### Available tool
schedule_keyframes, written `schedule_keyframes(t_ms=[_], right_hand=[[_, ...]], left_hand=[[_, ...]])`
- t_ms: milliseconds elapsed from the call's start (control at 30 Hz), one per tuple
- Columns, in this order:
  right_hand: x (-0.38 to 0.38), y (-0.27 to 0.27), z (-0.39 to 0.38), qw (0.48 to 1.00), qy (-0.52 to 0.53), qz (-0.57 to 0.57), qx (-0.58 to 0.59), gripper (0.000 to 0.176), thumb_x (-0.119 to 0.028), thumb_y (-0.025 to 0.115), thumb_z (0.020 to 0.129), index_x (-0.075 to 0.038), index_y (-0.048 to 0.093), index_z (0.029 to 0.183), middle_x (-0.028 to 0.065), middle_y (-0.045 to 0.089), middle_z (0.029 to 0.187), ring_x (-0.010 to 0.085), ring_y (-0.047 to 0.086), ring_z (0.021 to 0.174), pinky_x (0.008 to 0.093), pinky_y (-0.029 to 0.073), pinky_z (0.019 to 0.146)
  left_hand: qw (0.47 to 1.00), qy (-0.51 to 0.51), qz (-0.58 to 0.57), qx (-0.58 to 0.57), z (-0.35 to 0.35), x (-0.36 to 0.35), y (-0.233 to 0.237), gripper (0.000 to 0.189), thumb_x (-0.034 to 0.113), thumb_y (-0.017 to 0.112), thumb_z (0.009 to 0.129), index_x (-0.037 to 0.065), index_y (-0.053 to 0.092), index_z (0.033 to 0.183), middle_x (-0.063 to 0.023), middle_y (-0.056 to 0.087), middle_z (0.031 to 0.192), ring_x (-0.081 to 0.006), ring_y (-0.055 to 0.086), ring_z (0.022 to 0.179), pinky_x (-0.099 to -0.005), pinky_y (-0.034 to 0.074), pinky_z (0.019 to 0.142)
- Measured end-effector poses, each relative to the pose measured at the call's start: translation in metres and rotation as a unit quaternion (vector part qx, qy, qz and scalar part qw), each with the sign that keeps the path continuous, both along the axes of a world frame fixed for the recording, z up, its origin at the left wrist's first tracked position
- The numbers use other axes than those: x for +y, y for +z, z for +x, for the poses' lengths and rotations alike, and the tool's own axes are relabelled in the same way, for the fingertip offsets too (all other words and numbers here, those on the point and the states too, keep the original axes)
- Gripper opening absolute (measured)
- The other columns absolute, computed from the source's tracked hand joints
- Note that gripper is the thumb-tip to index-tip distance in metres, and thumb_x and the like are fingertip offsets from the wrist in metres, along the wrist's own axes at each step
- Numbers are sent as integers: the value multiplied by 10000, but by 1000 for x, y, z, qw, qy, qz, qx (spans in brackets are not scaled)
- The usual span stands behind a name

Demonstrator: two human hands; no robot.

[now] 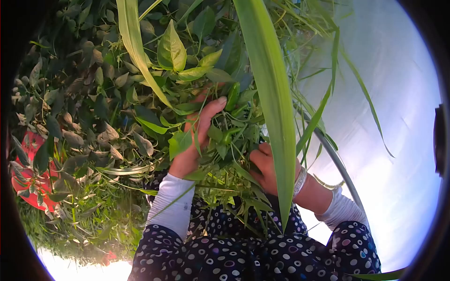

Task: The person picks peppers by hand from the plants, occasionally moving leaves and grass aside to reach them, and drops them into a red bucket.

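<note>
My left hand (205, 121) reaches up into a leafy pepper plant (171, 49), thumb stretched out beside a green pepper (232, 96). Its other fingers are partly covered by leaves but look spread from the thumb, around the foliage. Lower down, another green pepper (228, 136) hangs between my two hands. To the right, my right hand (266, 167) is closed, its fingers curled in against the stems and leaves. What those fingers hold is hidden. A broad grass blade (274, 93) hangs in front of part of the right hand.
Dense leafy plants (79, 98) fill the left side. A red object (35, 173) shows through them at the far left. On the right are pale plastic sheeting (384, 93), a curved grey pipe (337, 161) and long thin grass blades (323, 107).
</note>
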State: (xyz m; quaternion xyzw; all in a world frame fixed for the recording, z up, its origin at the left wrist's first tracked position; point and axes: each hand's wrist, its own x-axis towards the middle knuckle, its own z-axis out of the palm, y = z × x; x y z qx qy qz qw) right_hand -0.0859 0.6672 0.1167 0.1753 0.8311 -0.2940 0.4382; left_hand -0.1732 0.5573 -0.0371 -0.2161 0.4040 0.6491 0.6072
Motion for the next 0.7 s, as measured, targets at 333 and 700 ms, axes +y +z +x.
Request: schedule_keyframes(t_ms=[333, 700], right_hand=[[-10, 50, 28, 987, -155, -46, 4, 253, -212, 697, 670, -96, 599, 873, 55, 537, 775, 217, 564, 645, 334, 449, 573], [59, -31, -22, 875, -461, -111, 96, 205, -164, 659, 734, -19, 587, 860, 39, 579, 741, 158, 564, 666, 280, 439, 598]], left_hand=[[995, 47, 37, -77, 10, 1, -11, 469, 235, 614, 787, -3, 528, 1182, -87, 575, 1089, -174, 536, 985, -308, 410, 889], [988, 33, 23, -147, 4, -1, -1, 440, 233, 590, 818, 5, 530, 1189, -82, 594, 1082, -159, 578, 939, -296, 467, 837]])
